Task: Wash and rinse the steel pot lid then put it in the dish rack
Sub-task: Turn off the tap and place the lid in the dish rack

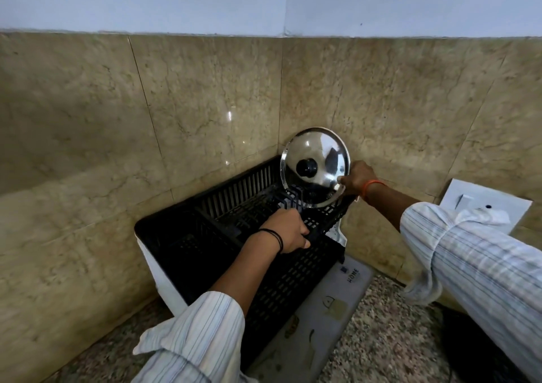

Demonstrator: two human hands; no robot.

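Note:
The steel pot lid [319, 154] with a black knob stands almost upright at the far right end of the black dish rack [181, 236], its lower edge among the rack's slots. My right hand [356, 179] grips the lid's right rim. My left hand [289, 230] is closed on the rack's near rim, just below the lid. The rack is a black slotted plastic basket set in the corner on a white base.
Marble-tiled walls meet in a corner right behind the rack. A printed mat [328, 309] lies under the rack on the speckled countertop [387, 338]. A white switch plate [484, 204] sits on the right wall. Something dark [481, 350] lies at the lower right.

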